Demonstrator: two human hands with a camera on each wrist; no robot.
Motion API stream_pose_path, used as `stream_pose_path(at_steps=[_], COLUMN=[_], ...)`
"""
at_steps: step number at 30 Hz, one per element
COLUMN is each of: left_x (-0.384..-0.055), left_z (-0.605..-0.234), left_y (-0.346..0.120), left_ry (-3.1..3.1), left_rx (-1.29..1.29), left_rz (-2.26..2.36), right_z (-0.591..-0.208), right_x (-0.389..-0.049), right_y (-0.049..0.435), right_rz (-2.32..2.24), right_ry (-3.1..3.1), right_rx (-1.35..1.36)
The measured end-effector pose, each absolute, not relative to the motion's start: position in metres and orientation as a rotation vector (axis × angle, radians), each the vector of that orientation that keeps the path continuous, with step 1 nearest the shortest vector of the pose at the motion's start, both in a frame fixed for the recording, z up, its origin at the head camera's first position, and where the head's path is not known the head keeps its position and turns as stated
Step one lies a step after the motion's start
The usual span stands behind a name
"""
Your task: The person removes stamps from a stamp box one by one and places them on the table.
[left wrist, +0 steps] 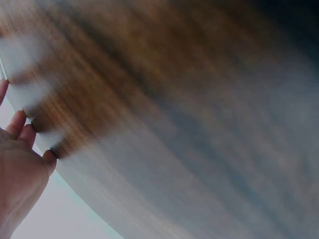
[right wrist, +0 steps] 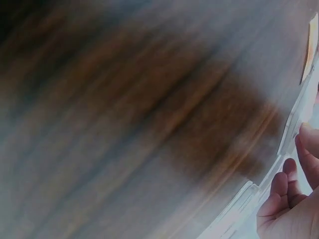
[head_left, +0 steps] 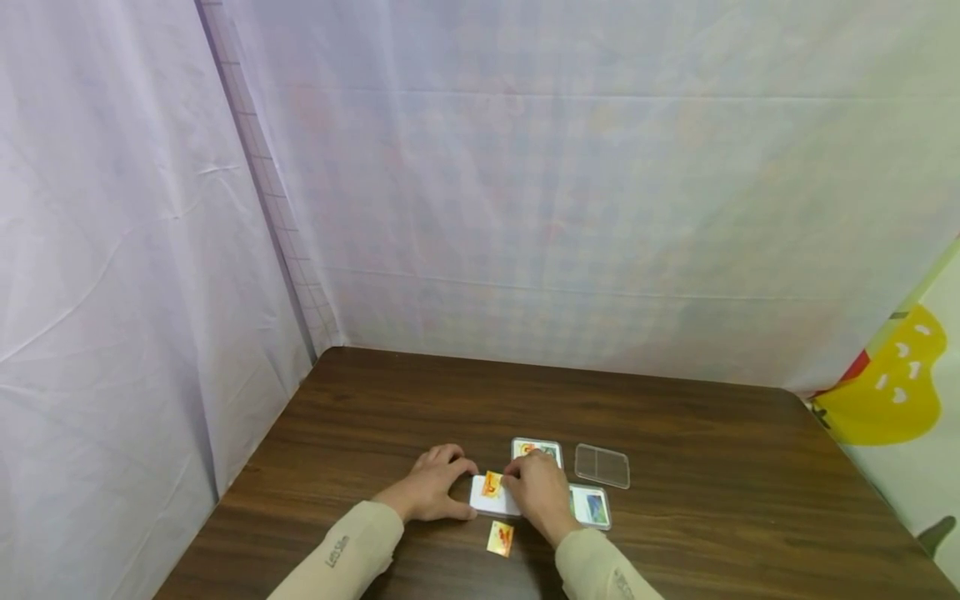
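Observation:
A white rectangular stamp case (head_left: 480, 497) lies flat in front of me, with a yellow-and-orange stamp (head_left: 492, 484) over it. My left hand (head_left: 435, 487) holds the case at its left end, thumb at the near corner and forefinger at the far one. From the right, my right hand (head_left: 542, 493) reaches over the case and pinches the stamp's edge between thumb and forefinger. In the right wrist view, the right hand's other fingers (right wrist: 280, 186) are curled. A second yellow stamp (head_left: 500, 538) lies on the table just below the case.
Behind the right hand is a clear case (head_left: 557, 444) with colourful stamps. Another case (head_left: 597, 507) with a blue-green picture sits to its right, partly covered. A transparent lid (head_left: 602, 465) lies at the far right on the dark wooden table (head_left: 420, 392). White curtains hang behind.

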State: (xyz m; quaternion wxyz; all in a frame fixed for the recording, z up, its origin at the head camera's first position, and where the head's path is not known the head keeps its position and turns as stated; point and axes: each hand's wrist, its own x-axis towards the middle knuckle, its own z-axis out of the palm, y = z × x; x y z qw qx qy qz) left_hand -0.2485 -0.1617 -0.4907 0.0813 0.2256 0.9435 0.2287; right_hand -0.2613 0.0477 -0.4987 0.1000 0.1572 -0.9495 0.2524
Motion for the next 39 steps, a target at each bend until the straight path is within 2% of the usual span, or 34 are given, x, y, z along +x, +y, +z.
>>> stream_pose_path(at_steps=[10,39], left_x=[-0.251,-0.249], left_z=[-0.495,-0.492], left_y=[-0.164,-0.164], left_ry=[2.841,2.827], left_rx=[0.693,0.699], left_rz=[0.684,0.706], right_z=[-0.49,-0.464], right_x=[-0.263,-0.252], right_y=[0.047,0.061], right_rz=[1.051,1.192], right_ry=[-2.853,-2.823], right_rx=[0.371,0.314])
